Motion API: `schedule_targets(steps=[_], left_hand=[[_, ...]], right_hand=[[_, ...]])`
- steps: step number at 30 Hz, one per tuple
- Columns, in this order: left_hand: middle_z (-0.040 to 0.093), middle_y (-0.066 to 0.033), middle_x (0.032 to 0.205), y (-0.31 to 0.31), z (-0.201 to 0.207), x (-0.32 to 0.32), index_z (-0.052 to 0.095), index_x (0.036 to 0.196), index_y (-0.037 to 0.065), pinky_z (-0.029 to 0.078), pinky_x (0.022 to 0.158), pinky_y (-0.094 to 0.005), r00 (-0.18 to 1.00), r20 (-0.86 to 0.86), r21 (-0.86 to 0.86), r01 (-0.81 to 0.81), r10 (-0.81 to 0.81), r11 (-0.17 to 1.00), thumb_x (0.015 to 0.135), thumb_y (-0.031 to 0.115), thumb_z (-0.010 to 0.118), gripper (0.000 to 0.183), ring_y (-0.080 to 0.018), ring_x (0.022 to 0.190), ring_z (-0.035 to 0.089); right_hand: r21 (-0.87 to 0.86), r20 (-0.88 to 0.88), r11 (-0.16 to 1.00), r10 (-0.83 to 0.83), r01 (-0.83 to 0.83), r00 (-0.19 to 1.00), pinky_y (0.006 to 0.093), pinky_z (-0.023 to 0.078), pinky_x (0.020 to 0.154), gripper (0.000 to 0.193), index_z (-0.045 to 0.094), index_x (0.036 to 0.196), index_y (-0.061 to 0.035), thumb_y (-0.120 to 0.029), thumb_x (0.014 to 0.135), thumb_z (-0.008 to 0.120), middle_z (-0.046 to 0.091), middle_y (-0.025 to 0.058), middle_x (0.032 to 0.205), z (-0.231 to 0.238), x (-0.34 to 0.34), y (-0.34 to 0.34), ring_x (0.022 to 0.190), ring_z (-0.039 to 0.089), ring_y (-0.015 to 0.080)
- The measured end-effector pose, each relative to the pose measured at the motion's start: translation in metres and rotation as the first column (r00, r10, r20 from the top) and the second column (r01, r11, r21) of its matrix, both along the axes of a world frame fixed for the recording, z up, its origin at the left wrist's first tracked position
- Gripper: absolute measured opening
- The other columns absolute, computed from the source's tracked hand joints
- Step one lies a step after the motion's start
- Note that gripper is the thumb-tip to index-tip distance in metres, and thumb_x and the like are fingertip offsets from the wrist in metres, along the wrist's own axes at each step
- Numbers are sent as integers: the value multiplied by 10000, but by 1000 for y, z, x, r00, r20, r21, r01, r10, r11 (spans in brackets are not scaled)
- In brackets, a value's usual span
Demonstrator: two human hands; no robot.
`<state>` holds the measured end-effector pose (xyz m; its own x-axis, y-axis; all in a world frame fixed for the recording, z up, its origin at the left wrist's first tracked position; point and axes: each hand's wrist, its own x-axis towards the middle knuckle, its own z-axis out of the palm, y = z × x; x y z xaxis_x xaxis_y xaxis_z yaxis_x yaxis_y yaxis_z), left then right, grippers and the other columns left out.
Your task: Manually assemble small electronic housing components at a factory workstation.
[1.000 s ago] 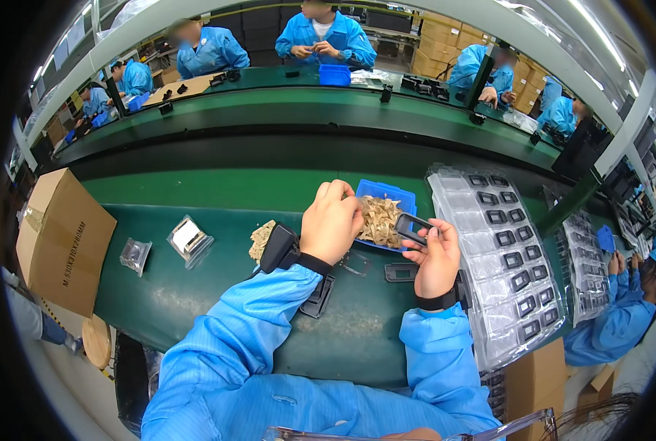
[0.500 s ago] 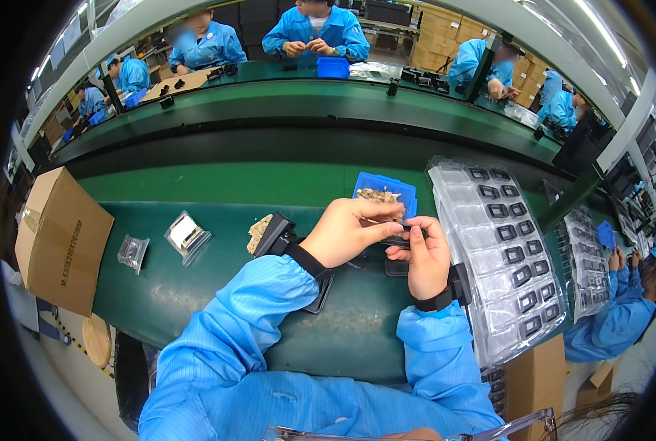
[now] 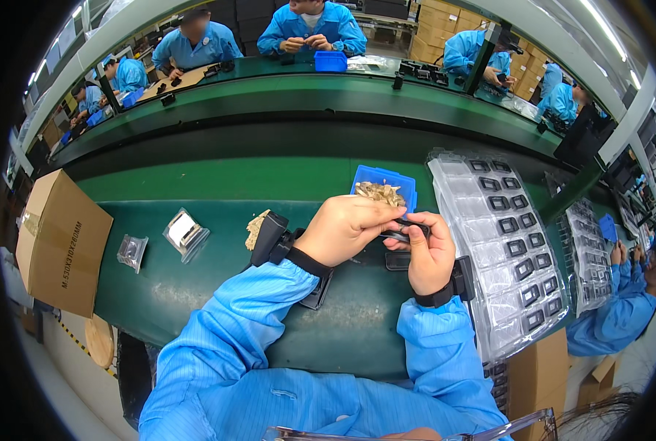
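Note:
Both hands meet over the green bench around a small black plastic frame (image 3: 398, 236), partly covered by fingers. My right hand (image 3: 431, 257) grips it between thumb and fingers. At its upper left edge, my left hand (image 3: 348, 226) is closed with thumb and fingertips pinched together; whether a small piece sits in that pinch is hidden. Just beyond the fingers stands a blue bin (image 3: 409, 189) holding small tan pieces (image 3: 379, 192). A flat black part (image 3: 397, 262) lies beside my right hand, and another dark part (image 3: 317, 292) is partly under my left wrist.
Clear plastic trays with black frames (image 3: 515, 248) lie at the right. Leftward are a tan clump (image 3: 256, 229), two clear bags with parts (image 3: 186, 234) (image 3: 131, 252) and a cardboard box (image 3: 63, 242). Co-workers in blue sit across the bench and at far right.
My left fingers have come down closer to the frame's edge, uncovering more tan pieces in the bin. The black frame has tilted slightly in my right hand.

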<state>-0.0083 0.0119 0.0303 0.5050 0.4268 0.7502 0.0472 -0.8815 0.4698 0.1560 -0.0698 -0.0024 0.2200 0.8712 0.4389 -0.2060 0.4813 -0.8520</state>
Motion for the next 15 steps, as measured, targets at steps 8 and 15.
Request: schedule_targets(steps=[8,15], left_hand=[[760,-88,982,1,-4,0,758,1120,102,577,736,-325,1000,26,50,-5,3,999,786,15,786,347,-248,855,735],[760,-86,976,2,-6,1,756,1116,103,578,732,-323,999,39,73,-12,9,997,781,0,782,351,-249,857,738]], right_hand=[[13,6,1000,-15,15,1000,291,614,734,117,555,1136,11,-20,1028,522,631,104,1032,-3,0,1,848,716,206],[26,23,1000,-19,18,1000,291,615,729,110,562,1121,15,-36,1028,533,618,99,1013,-3,1,1,845,715,206]])
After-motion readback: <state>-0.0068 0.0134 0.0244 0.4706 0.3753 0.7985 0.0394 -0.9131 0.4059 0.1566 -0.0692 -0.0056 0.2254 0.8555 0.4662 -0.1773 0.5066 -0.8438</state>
